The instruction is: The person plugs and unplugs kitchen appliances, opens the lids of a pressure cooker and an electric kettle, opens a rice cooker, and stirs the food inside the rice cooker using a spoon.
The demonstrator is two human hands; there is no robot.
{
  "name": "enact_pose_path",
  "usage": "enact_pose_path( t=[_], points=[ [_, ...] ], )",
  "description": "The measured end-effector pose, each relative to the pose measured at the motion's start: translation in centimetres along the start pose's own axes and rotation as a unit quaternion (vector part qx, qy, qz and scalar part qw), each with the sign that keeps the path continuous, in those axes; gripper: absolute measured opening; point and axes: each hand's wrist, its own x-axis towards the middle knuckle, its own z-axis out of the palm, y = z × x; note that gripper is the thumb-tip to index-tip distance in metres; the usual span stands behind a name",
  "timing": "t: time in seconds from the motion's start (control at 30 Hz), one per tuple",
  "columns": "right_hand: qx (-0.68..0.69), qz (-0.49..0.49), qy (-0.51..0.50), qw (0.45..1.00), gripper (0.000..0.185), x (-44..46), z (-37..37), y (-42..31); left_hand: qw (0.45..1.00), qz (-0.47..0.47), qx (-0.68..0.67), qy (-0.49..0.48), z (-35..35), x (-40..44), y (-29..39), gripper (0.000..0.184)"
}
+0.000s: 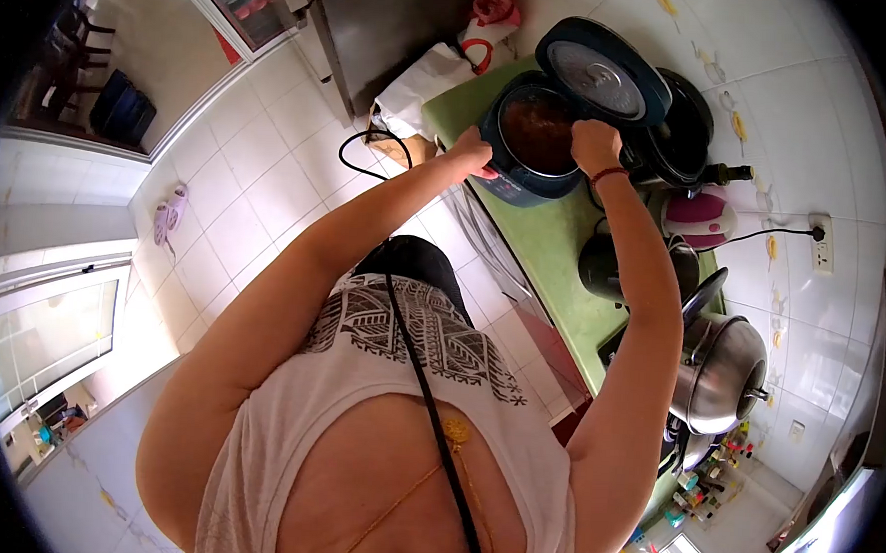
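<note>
A dark blue cooker [528,188] stands on the green counter [572,283] with its lid [604,73] raised. Reddish-brown food [537,131] fills part of the round pot inside it. My left hand [472,153] is at the cooker's front left side, its fingers against the outer edge. At the right rim of the pot is my right hand [596,146], closed, with a red bracelet at the wrist. Whatever it may grip is hidden by the fingers.
Behind the cooker are black pans [683,139]. Farther right stand a dark pot [602,267], a purple and white appliance [700,218] plugged into a wall socket [821,242], and a steel pot [723,376]. A white bag [423,85] lies near the counter's left end.
</note>
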Motion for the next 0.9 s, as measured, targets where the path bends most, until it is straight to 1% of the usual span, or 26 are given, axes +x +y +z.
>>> enact_pose_path(
  t=[0.03,0.07,0.1,0.13,0.17,0.2,0.23,0.27,0.3,0.37,0.4,0.43,0.47,0.5,0.53,0.57,0.6,0.67,0.7,0.77,0.8,0.83,0.87,0.9],
  points=[
    [0.011,0.009,-0.008,1.0,0.01,-0.6,-0.6,0.0,1.0,-0.019,-0.025,0.001,0.2,-0.4,0.5,0.034],
    [0.027,0.014,-0.046,0.998,0.012,-1.1,-1.4,0.3,0.998,-0.039,-0.049,0.004,0.4,-0.8,1.0,0.034],
    [0.026,0.015,-0.047,0.998,0.012,-1.2,-1.7,0.5,0.995,-0.044,-0.087,0.015,0.5,-0.8,1.1,0.034],
    [0.051,0.035,-0.081,0.995,0.013,-1.3,-1.9,0.8,0.991,-0.05,-0.124,0.027,0.6,-0.8,1.1,0.034],
    [0.077,0.055,-0.115,0.989,0.014,-1.3,-1.9,1.0,0.991,-0.05,-0.124,0.026,0.5,-0.9,1.2,0.034],
    [0.077,0.057,-0.117,0.989,0.014,-1.4,-1.9,1.1,0.992,-0.045,-0.121,0.015,0.3,-0.7,1.0,0.034],
    [0.108,0.054,-0.127,0.985,0.015,-1.5,-1.8,1.3,0.992,-0.039,-0.118,0.002,0.2,-0.4,0.7,0.034],
    [0.138,0.052,-0.136,0.98,0.017,-1.4,-1.8,1.6,0.992,-0.039,-0.118,0.001,0.2,-0.2,0.5,0.034],
    [0.137,0.052,-0.136,0.98,0.017,-0.9,-1.2,1.9,0.991,-0.04,-0.124,0.009,0.1,0.3,-0.1,0.035],
    [0.201,0.01,-0.266,0.943,0.02,0.7,1.4,2.7,0.99,-0.04,-0.131,0.017,0.2,0.2,-0.1,0.036],
    [0.2,0.01,-0.265,0.943,0.02,1.4,2.9,3.1,0.991,-0.041,-0.127,0.023,0.4,-0.4,0.6,0.035],
    [0.172,-0.177,-0.207,0.947,0.02,1.7,4.1,3.4,0.991,-0.042,-0.122,0.029,0.5,-0.6,0.8,0.035],
    [0.138,-0.357,-0.14,0.913,0.021,2.0,5.2,3.7,0.991,-0.042,-0.122,0.029,0.5,-0.7,1.0,0.035],
    [0.138,-0.357,-0.14,0.913,0.021,1.5,3.9,3.0,0.991,-0.052,-0.12,0.027,0.5,-0.7,1.1,0.035],
    [0.335,-0.112,-0.25,0.902,0.021,0.4,0.9,1.5,0.991,-0.056,-0.119,0.026,0.5,-0.7,1.1,0.035],
    [0.495,0.146,-0.333,0.789,0.022,-0.4,-0.8,0.6,0.991,-0.061,-0.117,0.025,0.5,-0.8,1.1,0.035],
    [0.495,0.145,-0.332,0.79,0.022,-0.5,-0.5,0.6,0.992,-0.05,-0.112,0.04,0.7,-1.0,1.3,0.036],
    [0.632,0.224,-0.31,0.674,0.025,-0.7,0.3,1.0,0.992,-0.039,-0.105,0.055,0.8,-1.4,1.8,0.037],
    [0.633,0.224,-0.309,0.674,0.025,-0.7,0.0,1.1,0.993,-0.044,-0.093,0.055,0.7,-1.4,1.8,0.037],
    [0.608,0.271,-0.25,0.703,0.026,-0.9,-0.7,1.7,0.994,-0.05,-0.08,0.052,0.6,-1.2,1.7,0.037],
    [0.565,0.246,-0.211,0.759,0.027,-1.0,-0.6,2.3,0.993,-0.058,-0.095,0.033,0.4,-0.9,1.3,0.038],
    [0.565,0.247,-0.211,0.758,0.027,-1.1,-0.1,2.6,0.993,-0.061,-0.103,0.023,0.3,-0.5,0.9,0.038],
    [0.481,0.182,-0.102,0.852,0.025,-1.1,0.4,2.7,0.992,-0.065,-0.11,0.013,0.1,-0.1,0.5,0.039],
    [0.381,0.111,0.01,0.918,0.023,-1.3,0.5,2.6,0.992,-0.055,-0.113,-0.004,0.1,-0.6,1.0,0.038]
  ],
)
